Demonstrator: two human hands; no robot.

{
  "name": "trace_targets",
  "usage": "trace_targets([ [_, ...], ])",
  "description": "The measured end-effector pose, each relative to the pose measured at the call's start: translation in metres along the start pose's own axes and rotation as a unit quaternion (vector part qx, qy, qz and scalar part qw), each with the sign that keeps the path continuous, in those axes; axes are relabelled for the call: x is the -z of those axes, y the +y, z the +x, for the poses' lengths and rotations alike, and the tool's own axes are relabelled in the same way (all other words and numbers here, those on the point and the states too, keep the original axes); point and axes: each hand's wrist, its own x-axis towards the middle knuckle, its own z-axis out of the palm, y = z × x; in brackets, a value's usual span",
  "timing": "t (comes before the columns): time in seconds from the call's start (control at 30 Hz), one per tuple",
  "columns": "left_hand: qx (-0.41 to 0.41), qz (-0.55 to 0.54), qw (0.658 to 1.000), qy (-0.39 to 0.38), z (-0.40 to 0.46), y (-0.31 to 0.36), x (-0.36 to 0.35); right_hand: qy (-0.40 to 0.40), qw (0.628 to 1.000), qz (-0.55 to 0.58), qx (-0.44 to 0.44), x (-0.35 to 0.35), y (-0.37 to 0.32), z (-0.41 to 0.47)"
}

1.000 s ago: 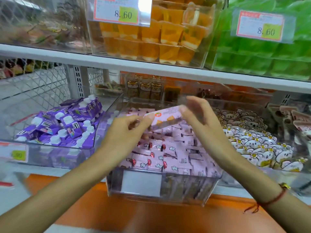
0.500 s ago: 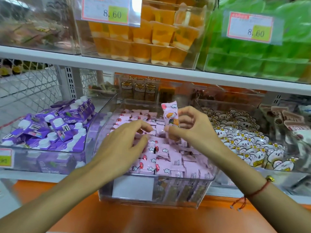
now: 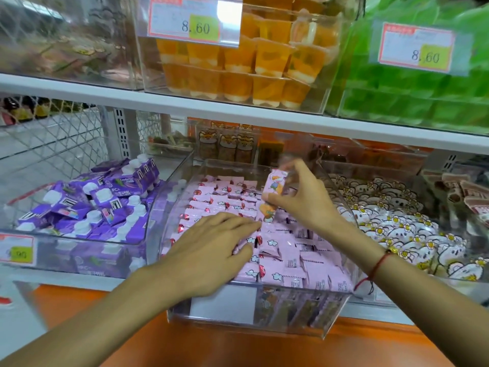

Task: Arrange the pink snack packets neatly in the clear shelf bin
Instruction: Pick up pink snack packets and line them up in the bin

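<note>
Left hand (image 3: 211, 250) lies flat, fingers straight, pressing the packets (image 3: 288, 250) at the near centre of the bin (image 3: 264, 323); it grips nothing. At its 1 o'clock the right hand (image 3: 299, 205) pinches one packet (image 3: 272, 193) between thumb and fingertips, held upright just above the rows, its lower end near or touching them; which cannot be settled. Judged by appearance, the packets are light, thin, soft film pouches with crimped ends, likely slick and prone to sliding over one another; pinching at an end seal or across the narrow width should hold, and flat pressure should keep rows in line. Contents may crush if squeezed. The held packet shows an orange cartoon print; its writing is unreadable. Cartons (image 3: 105, 197) at 10 o'clock carry small print, illegible. On the upper shelf, tags (image 3: 195, 21) at 12 and 2 o'clock read 8.60.
</note>
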Motion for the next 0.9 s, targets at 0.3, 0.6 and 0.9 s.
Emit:
trace_targets([
  [0.3, 0.006, 0.024, 1.0, -0.011, 0.009, 0.007, 0.008, -0.069, 0.988, -0.094, 0.104, 0.016, -0.008, 0.012],
  [0.6, 0.001, -0.013, 1.0, 0.025, 0.008, 0.004, 0.006, -0.246, 0.955, -0.149, 0.07, 0.011, 0.009, 0.001],
  [0.9, 0.026, -0.044, 0.997, 0.051, 0.01, -0.002, 0.016, -0.271, 0.942, -0.189, 0.057, 0.016, 0.008, 0.009],
])
